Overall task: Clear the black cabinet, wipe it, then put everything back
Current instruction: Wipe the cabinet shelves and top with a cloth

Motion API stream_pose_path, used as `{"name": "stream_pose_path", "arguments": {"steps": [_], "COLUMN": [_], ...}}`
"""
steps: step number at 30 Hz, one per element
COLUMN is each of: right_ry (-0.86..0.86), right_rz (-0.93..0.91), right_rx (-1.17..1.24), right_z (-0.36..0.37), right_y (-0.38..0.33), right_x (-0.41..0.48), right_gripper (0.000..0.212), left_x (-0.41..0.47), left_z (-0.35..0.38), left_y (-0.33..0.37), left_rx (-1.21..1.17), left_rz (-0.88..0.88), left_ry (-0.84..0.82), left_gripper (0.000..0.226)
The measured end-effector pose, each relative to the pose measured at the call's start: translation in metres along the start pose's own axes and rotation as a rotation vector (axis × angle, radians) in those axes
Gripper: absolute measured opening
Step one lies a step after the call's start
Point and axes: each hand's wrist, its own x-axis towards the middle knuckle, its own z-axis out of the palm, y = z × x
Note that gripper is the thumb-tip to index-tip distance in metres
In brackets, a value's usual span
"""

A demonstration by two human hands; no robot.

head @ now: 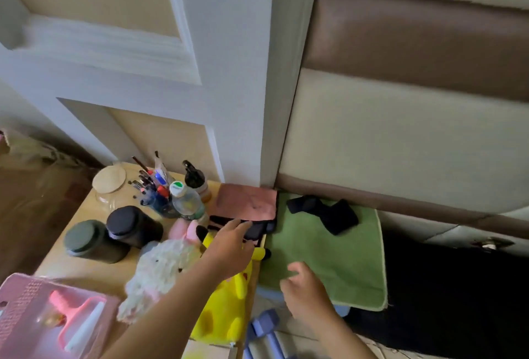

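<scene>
Left hand (pixel 229 247) is the working one. The arm crosses over the yellow plush toy (pixel 223 310), fingers stretched far-right and laid on top of a flat black item (pixel 259 231) at the far right corner of the wooden table (pixel 86 270). Thumb not visible, so I can't tell if that's a pinch or just a touch.

Black item: thin, matte, long axis left-right, roughly square to the fingers. Its far edge sits under the near edge of the pink cloth (pixel 246 201). Its right end is at the table edge, just beside the green towel (pixel 337 244). Too blurred to say what it is.

Right hand (pixel 306 290) hovers over the near-left part of the towel, fingers loosely curled, nothing in it. It's the nearer hand to the towel and to the black bow-shaped piece (pixel 323 211) at the towel's far end. The left hand is nearer the black item.

Black cabinet (pixel 443 295): my read is the dark block right of the towel, low against the padded wall, with the towel lying over its left part. Surface detail is lost in shadow.

Judgement: stuff is parked on the table, so this is either clearing or returning; can't tell which. If the black item gets lifted, draw it near first to free it from the cloth, else the cloth drags along. The bottle (pixel 186 201) and pen cup (pixel 156 187) stand just left of the cloth, so keep the wrist away from them.
</scene>
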Motion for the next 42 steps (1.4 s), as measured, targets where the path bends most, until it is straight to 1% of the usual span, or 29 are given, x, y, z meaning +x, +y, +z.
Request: {"name": "stream_pose_path", "arguments": {"steps": [3,6,8,12,14,19,21,23,24,26,28,30,32,34,36,40,41,42], "right_ry": [0.067,0.083,0.078,0.081,0.097,0.140,0.197,0.283,0.313,0.320,0.284,0.232,0.193,0.187,0.154,0.059,0.044,0.023], "right_rz": [-0.073,-0.051,-0.005,0.075,0.087,0.130,0.108,0.037,0.003,-0.058,-0.118,-0.179,-0.197,-0.190,-0.186,-0.145,-0.136,-0.125], "right_rx": [0.016,0.054,0.095,0.189,0.195,0.252,0.152,0.021,0.006,0.087,0.197,0.302,0.441,0.615,0.817,1.096,1.147,1.189], "right_z": [0.001,0.010,0.017,0.029,0.035,0.046,0.050,0.052,0.052,0.052,0.048,0.044,0.037,0.026,0.008,-0.040,-0.052,-0.064], "right_y": [-0.013,-0.023,-0.027,-0.033,-0.035,-0.040,-0.043,-0.048,-0.050,-0.053,-0.053,-0.049,-0.044,-0.036,-0.027,0.005,0.017,0.028], "right_x": [0.100,0.183,0.220,0.261,0.270,0.277,0.275,0.270,0.266,0.257,0.245,0.235,0.226,0.219,0.209,0.182,0.174,0.165], "right_gripper": [0.040,0.048,0.053,0.075,0.073,0.054,0.046,0.040,0.036,0.031,0.031,0.035,0.047,0.053,0.051,0.059,0.061,0.064], "left_x": [0.069,0.123,0.150,0.173,0.176,0.180,0.181,0.180,0.179,0.176,0.171,0.164,0.156,0.147,0.139,0.133,0.134,0.134], "left_z": [0.031,0.049,0.057,0.076,0.082,0.078,0.077,0.077,0.076,0.075,0.074,0.069,0.064,0.061,0.062,0.070,0.075,0.083], "left_y": [-0.025,-0.051,-0.059,-0.058,-0.056,-0.057,-0.057,-0.055,-0.054,-0.054,-0.056,-0.056,-0.050,-0.040,-0.027,0.007,0.018,0.032], "left_rx": [0.127,0.234,0.274,0.363,0.391,0.395,0.404,0.410,0.411,0.409,0.398,0.384,0.365,0.279,0.118,-0.348,-0.447,-0.543], "left_rz": [-0.036,-0.127,-0.181,-0.260,-0.271,-0.307,-0.310,-0.304,-0.299,-0.290,-0.261,-0.201,-0.164,-0.157,-0.171,-0.230,-0.255,-0.270], "left_ry": [0.011,-0.006,-0.036,-0.055,-0.057,-0.103,-0.113,-0.112,-0.111,-0.096,-0.066,0.006,0.074,0.145,0.207,0.250,0.254,0.239], "left_gripper": [0.054,0.064,0.066,0.068,0.070,0.074,0.075,0.077,0.078,0.077,0.070,0.060,0.049,0.044,0.055,0.077,0.079,0.075]}}
